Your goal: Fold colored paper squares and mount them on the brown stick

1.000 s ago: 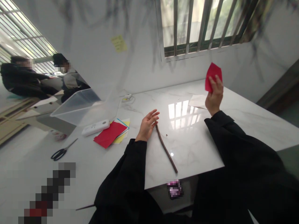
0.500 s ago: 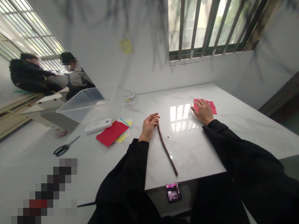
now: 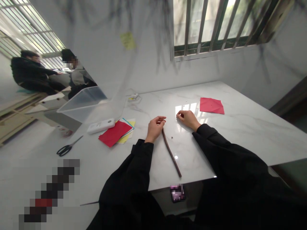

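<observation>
My left hand [image 3: 155, 127] rests on the white marble table [image 3: 240, 134] with fingers curled around the upper end of a thin brown stick [image 3: 171, 154] that lies slanting toward the table's front edge. My right hand [image 3: 188, 118] lies just right of it, fingers loosely curled, and I see nothing in it. A folded red paper [image 3: 212, 105] lies flat on the table beyond my right hand, apart from it.
At the left lie a stack of red, yellow and blue paper sheets [image 3: 116, 132], a white device [image 3: 101, 125], black scissors [image 3: 68, 148] and a clear plastic bin [image 3: 83, 103]. Two people [image 3: 48, 73] sit far left. A barred window [image 3: 216, 25] is behind the table.
My right hand brought the red paper down from the air, laid it flat on the table, let go, and moved back left beside my left hand.
</observation>
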Motion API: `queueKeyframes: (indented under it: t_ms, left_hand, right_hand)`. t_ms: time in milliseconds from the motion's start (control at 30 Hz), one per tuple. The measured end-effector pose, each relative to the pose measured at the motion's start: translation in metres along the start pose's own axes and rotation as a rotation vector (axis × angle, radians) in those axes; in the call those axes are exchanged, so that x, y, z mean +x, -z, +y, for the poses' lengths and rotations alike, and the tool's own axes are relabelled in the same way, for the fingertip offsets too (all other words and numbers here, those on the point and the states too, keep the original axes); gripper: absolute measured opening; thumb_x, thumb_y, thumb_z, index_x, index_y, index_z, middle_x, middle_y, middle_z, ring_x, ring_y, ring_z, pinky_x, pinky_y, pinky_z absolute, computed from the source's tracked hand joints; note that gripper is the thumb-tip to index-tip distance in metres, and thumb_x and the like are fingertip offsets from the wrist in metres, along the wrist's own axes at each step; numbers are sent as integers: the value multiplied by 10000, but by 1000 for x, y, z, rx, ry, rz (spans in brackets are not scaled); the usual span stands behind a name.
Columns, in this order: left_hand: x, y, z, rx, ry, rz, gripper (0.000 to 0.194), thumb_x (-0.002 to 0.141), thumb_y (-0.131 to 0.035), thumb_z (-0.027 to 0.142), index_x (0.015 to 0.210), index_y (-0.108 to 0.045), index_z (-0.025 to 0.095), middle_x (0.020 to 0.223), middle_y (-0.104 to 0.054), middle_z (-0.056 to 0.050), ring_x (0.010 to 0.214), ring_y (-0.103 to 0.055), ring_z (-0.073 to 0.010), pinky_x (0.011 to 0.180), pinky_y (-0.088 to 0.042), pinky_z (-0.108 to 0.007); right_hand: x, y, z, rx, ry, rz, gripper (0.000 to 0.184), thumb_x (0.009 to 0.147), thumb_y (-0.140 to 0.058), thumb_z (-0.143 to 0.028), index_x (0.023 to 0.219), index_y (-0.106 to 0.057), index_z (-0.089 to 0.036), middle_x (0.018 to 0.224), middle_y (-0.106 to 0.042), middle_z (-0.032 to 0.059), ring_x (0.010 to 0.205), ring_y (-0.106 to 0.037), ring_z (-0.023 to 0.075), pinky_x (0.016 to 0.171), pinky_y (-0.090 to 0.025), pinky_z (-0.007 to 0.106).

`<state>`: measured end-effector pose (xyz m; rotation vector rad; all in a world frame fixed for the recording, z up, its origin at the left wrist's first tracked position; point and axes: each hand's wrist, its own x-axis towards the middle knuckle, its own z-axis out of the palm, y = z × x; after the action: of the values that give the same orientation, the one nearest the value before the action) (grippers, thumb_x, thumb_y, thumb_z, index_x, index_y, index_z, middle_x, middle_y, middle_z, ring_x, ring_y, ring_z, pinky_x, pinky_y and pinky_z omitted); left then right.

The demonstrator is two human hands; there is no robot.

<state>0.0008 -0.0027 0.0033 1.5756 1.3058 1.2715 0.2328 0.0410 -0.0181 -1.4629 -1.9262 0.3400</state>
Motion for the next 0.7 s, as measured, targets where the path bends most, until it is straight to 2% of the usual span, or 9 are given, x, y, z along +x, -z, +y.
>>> queueKeyframes:
  t_ms: [133,233,367,500,600,700]
  left_hand:
    - [-2,9,10,252,-153,30,174,764,-749,158,899,-816,246,836,-762,-47,709,-624,-209,740,-496,-328]
    - [1,31,14,489,-213,71,160,825,-723,204,957,-807,239,921,-771,-57,789,-636,-228,868,-511,-355]
    - [2,86,6,890,-116,85,303,893,-647,278,1162,-776,222,1147,-758,-79,1061,-670,-277,1056,-481,-402]
    - [-2,137,-7,1120,-19,109,430,886,-676,414,1259,-752,213,1285,-717,-126,1269,-612,-341,1167,-423,-458]
    - [-4,154,-13,1170,57,76,513,869,-686,471,1288,-745,180,1279,-710,-162,1273,-621,-361,1160,-442,-462]
    - [-5,157,-15,1159,96,79,519,868,-670,461,1291,-746,170,1273,-710,-176,1239,-644,-371,1124,-474,-468]
  right_hand:
    - [0,1,8,69,8,33,248,935,-594,-329,877,-796,-196,764,-745,57,674,-609,192,701,-406,312]
    - [2,-1,10,54,3,41,237,935,-605,-303,898,-807,-187,772,-753,55,685,-621,185,711,-407,305]
    - [3,-2,9,33,-3,43,227,943,-617,-283,936,-820,-182,793,-765,51,699,-634,176,712,-409,294]
    - [2,-1,7,7,-3,32,224,944,-625,-287,930,-826,-188,792,-767,53,698,-631,181,700,-402,295]
    - [3,-1,6,12,-15,26,226,946,-628,-292,937,-829,-188,793,-768,52,697,-630,180,697,-398,297]
    - [3,0,6,29,-26,24,227,948,-635,-300,946,-832,-188,809,-773,50,711,-634,178,704,-399,295]
